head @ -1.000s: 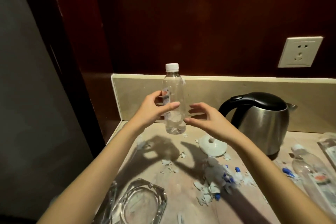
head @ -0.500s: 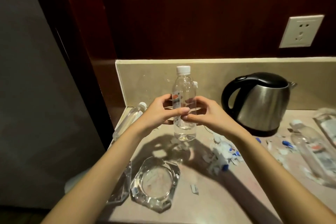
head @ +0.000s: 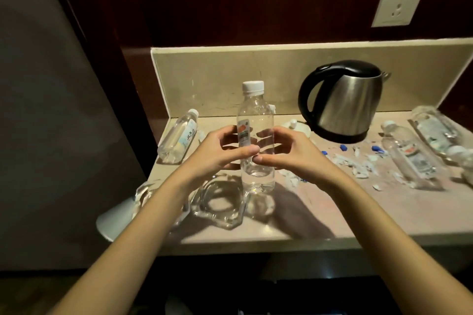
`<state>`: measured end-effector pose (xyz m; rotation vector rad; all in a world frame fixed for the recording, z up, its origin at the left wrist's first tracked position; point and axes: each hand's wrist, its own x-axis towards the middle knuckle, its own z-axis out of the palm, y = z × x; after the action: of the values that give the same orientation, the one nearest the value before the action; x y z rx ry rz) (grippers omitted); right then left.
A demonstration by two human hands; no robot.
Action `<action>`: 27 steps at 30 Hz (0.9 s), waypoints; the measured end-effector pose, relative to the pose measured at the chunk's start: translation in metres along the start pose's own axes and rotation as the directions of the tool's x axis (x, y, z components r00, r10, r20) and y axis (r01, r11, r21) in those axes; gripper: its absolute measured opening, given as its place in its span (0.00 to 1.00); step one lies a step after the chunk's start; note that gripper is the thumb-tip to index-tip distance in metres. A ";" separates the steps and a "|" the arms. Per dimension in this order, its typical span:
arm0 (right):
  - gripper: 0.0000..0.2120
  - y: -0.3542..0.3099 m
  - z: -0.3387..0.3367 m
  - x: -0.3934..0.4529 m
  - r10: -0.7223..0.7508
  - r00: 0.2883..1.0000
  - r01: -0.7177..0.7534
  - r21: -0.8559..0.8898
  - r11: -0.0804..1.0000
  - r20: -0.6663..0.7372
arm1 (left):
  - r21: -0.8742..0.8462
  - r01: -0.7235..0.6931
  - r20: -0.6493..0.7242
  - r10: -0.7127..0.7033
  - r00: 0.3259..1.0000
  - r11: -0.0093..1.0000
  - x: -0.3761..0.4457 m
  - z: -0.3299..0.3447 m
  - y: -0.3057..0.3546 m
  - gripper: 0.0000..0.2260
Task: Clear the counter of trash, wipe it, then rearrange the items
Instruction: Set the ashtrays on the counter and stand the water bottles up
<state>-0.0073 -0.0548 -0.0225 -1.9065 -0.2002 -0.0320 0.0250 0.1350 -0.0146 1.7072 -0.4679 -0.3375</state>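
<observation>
A clear plastic bottle (head: 256, 112) with a white cap stands upright, its base just above the counter (head: 320, 215) near the front. My left hand (head: 217, 155) and my right hand (head: 291, 153) hold it from both sides at mid-height, fingers curled behind it and thumbs nearly meeting in front. Torn white paper scraps and blue bits (head: 358, 165) litter the counter to the right. One bottle lies at the back left (head: 178, 139); two more bottles (head: 407, 155) (head: 440, 135) lie at the right.
A steel kettle (head: 343, 100) with a black handle stands at the back. A glass ashtray (head: 220, 206) sits just left of the held bottle's base, another glass piece (head: 146, 194) at the left edge. A white lid (head: 298, 127) lies behind my right hand. A wall socket (head: 398, 2) is upper right.
Both hands closed around the upright bottle, and it came from the back of the counter toward the front edge. The view pulled back and shows more of the counter.
</observation>
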 end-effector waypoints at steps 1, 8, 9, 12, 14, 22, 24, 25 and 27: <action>0.24 -0.003 0.004 -0.008 -0.007 1.000 0.007 -0.004 1.000 0.013 | -0.002 -0.003 -0.009 0.003 1.000 1.000 -0.011 0.001 0.000 0.23; 0.28 -0.011 0.043 -0.077 -0.030 0.993 0.031 -0.012 0.999 0.114 | 0.018 0.018 -0.076 -0.016 0.997 1.000 -0.105 0.016 -0.005 0.24; 0.29 -0.009 0.050 -0.090 -0.037 0.992 0.038 -0.001 0.999 0.122 | 0.033 0.019 -0.089 -0.016 0.996 0.999 -0.122 0.020 -0.008 0.24; 0.33 -0.004 0.071 -0.130 -0.029 0.988 0.026 0.024 0.999 0.152 | 0.011 0.045 -0.111 -0.043 0.993 0.999 -0.170 0.032 -0.020 0.23; 0.33 0.004 0.084 -0.150 -0.017 0.986 0.016 0.005 1.000 0.166 | -0.025 0.078 -0.104 -0.080 0.991 0.997 -0.194 0.036 -0.030 0.21; 0.30 0.062 0.151 -0.190 0.100 0.958 -0.105 0.005 0.994 0.268 | -0.040 0.224 -0.103 -0.227 0.968 0.974 -0.251 0.034 -0.105 0.20; 0.31 0.083 0.170 -0.193 0.135 0.947 -0.141 0.000 0.990 0.293 | -0.025 0.263 -0.108 -0.264 0.958 0.964 -0.258 0.030 -0.130 0.21; 0.30 0.095 0.180 -0.194 0.159 0.939 -0.164 -0.007 0.986 0.305 | -0.017 0.288 -0.107 -0.288 0.952 0.958 -0.261 0.028 -0.146 0.22; 0.30 0.122 0.200 -0.196 0.198 0.924 -0.198 -0.032 0.980 0.326 | 0.004 0.331 -0.085 -0.330 0.940 0.944 -0.265 0.025 -0.180 0.24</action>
<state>-0.1969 0.0692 -0.2280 -1.9131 -0.2296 0.4254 -0.1968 0.2685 -0.2051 1.8109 -0.1198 -0.5031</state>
